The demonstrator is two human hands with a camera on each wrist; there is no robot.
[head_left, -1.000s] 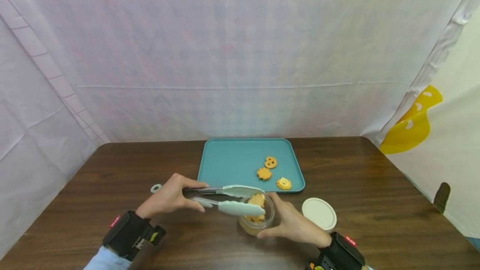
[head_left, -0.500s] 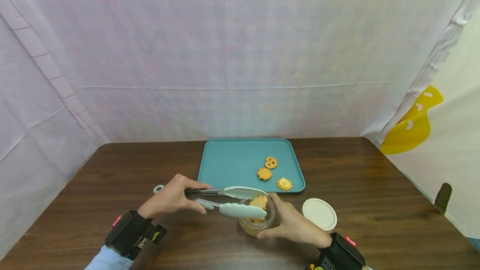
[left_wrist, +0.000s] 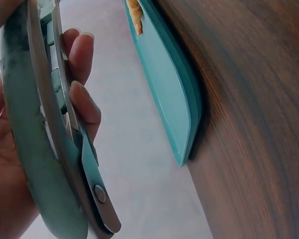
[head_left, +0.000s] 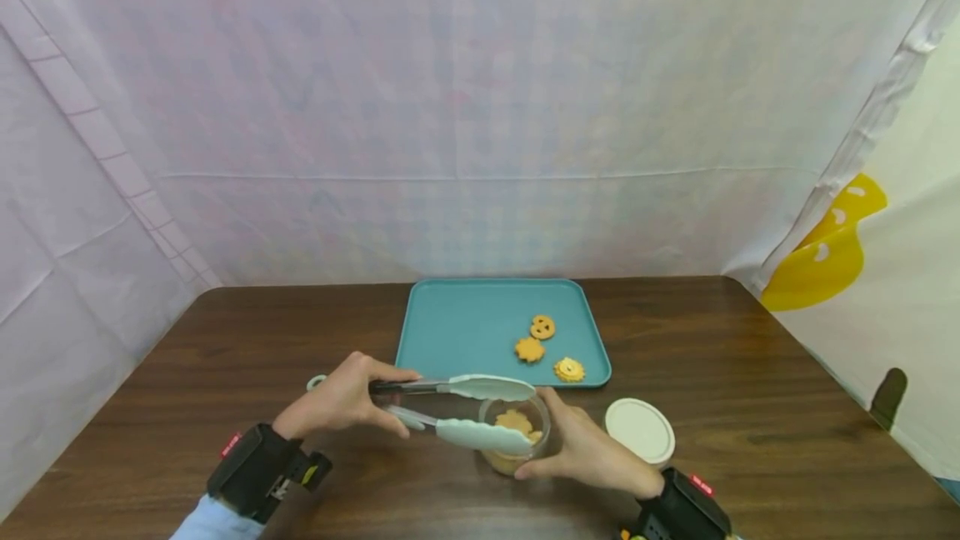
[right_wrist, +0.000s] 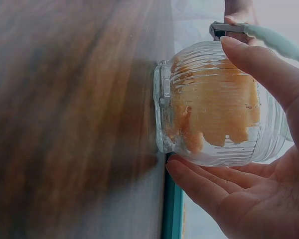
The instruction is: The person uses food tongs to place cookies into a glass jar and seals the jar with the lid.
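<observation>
The ribbed glass jar (head_left: 514, 437) stands on the counter (head_left: 750, 407), just in front of the teal tray (head_left: 480, 323), with cookies inside. The right hand (head_left: 588, 448) curls round its wall, apparently to steady it. The left hand (head_left: 345, 397) grips the tongs (head_left: 457, 411); their tips sit apart over the jar mouth. A white lid (head_left: 640, 429) lies right of the jar. Three cookies (head_left: 542, 327) rest on the tray.

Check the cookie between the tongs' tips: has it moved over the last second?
Yes. The cookie has dropped from above the rim of the glass jar to down inside it, and the tongs now stand spread apart.
</observation>
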